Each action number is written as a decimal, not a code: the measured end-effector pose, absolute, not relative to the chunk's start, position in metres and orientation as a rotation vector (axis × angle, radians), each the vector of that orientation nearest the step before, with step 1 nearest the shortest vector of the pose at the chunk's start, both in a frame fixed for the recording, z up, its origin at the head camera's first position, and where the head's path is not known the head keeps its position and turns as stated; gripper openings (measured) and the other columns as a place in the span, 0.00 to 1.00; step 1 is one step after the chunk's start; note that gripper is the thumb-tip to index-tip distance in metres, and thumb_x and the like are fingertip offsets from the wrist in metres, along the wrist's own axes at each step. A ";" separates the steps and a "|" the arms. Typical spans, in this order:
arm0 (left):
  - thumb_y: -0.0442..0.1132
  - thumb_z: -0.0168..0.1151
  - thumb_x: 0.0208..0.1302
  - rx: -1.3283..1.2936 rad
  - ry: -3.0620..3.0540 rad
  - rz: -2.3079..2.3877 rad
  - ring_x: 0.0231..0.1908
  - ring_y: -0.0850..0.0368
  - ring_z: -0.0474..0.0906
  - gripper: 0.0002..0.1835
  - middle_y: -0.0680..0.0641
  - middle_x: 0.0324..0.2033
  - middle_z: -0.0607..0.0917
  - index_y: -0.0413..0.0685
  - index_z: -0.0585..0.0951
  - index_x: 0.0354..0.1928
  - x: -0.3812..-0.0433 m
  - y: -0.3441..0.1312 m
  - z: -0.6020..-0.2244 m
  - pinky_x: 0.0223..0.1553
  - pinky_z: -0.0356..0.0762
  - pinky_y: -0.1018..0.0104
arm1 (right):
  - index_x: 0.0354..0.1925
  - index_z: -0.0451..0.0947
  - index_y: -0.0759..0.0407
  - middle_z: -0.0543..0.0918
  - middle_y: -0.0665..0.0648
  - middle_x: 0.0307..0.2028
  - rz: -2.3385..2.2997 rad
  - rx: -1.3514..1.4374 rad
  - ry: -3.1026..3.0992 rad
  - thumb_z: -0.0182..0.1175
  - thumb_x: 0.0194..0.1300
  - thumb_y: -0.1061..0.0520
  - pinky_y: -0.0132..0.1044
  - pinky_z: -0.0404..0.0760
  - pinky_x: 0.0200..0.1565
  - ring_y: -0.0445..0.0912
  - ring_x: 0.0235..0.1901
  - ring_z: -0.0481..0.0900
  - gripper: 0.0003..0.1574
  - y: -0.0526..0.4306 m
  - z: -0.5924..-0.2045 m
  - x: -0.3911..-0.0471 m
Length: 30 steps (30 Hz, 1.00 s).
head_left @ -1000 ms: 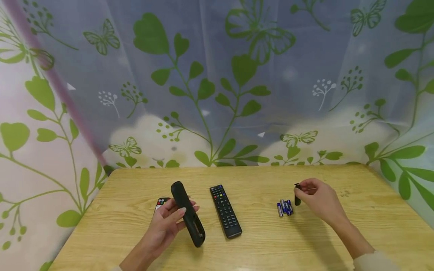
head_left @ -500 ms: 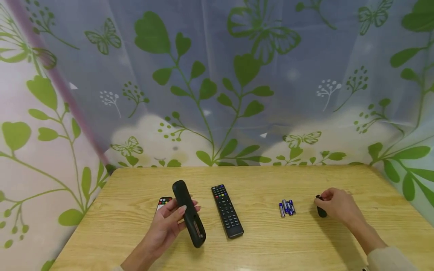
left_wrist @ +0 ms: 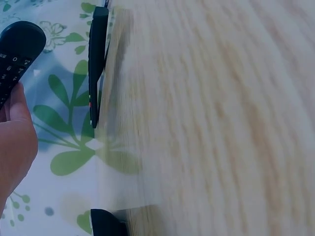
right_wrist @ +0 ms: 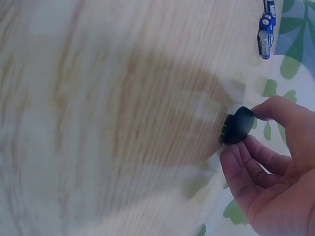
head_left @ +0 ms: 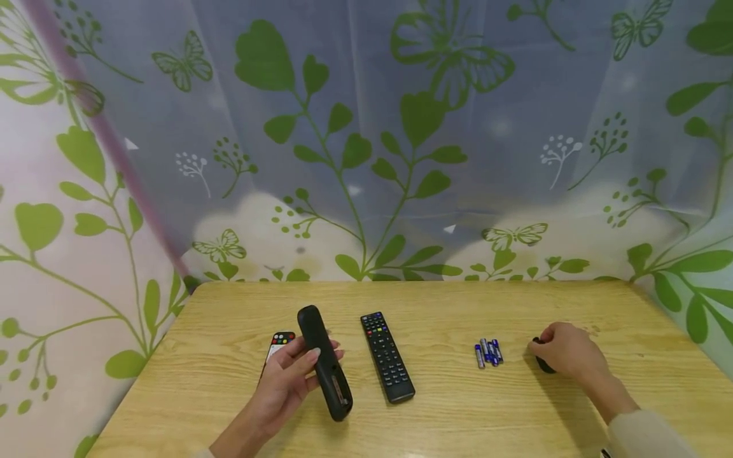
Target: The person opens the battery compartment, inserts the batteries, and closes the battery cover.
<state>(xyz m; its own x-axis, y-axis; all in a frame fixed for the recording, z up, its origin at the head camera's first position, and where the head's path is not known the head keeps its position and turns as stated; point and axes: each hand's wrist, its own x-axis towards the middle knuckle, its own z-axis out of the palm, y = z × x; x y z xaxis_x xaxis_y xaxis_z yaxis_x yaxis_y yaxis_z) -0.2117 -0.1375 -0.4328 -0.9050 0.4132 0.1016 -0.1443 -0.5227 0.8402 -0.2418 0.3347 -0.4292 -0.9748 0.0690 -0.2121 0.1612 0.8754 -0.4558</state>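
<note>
My left hand [head_left: 280, 381] holds a black remote control [head_left: 326, 359] above the table, back side up. Its battery compartment [head_left: 339, 389] is uncovered at the near end. In the left wrist view, number buttons show on the other face of this remote [left_wrist: 17, 54]. Over on the right, my right hand [head_left: 572, 353] pinches a small black battery cover [right_wrist: 240, 125] between thumb and fingers, low at the tabletop. Left of that hand lies a small group of blue and silver batteries [head_left: 488, 353].
A second black remote [head_left: 389, 362] lies buttons up at the middle of the wooden table [head_left: 441, 413]. Behind my left hand another remote [head_left: 282, 339] with coloured buttons is partly hidden. A leaf-patterned curtain [head_left: 343, 159] stands along the table's back edge.
My right hand has carried the battery cover to the right, away from the batteries, and lowered it to the table. My left hand keeps holding its remote in nearly the same pose.
</note>
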 end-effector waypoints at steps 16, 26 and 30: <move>0.30 0.49 0.72 0.420 1.302 2.454 0.56 0.44 0.74 0.20 0.39 0.52 0.77 0.37 0.65 0.64 -0.212 -0.137 -0.435 0.58 0.70 0.50 | 0.48 0.73 0.77 0.80 0.70 0.41 -0.671 0.125 2.875 0.58 0.64 0.41 0.51 0.79 0.33 0.59 0.36 0.79 0.37 0.335 -0.431 -0.238; 0.31 0.50 0.72 0.365 1.367 2.455 0.57 0.44 0.74 0.26 0.39 0.53 0.77 0.29 0.56 0.67 -0.212 -0.137 -0.434 0.58 0.71 0.50 | 0.48 0.78 0.67 0.82 0.56 0.36 -0.803 -0.040 2.928 0.58 0.67 0.51 0.45 0.80 0.31 0.48 0.32 0.79 0.20 0.274 -0.414 -0.234; 0.32 0.49 0.72 0.348 1.379 2.454 0.57 0.44 0.74 0.25 0.40 0.53 0.77 0.31 0.58 0.66 -0.212 -0.135 -0.434 0.58 0.71 0.50 | 0.44 0.81 0.66 0.83 0.55 0.34 -0.809 -0.065 2.915 0.59 0.66 0.55 0.43 0.81 0.30 0.47 0.32 0.80 0.15 0.255 -0.416 -0.232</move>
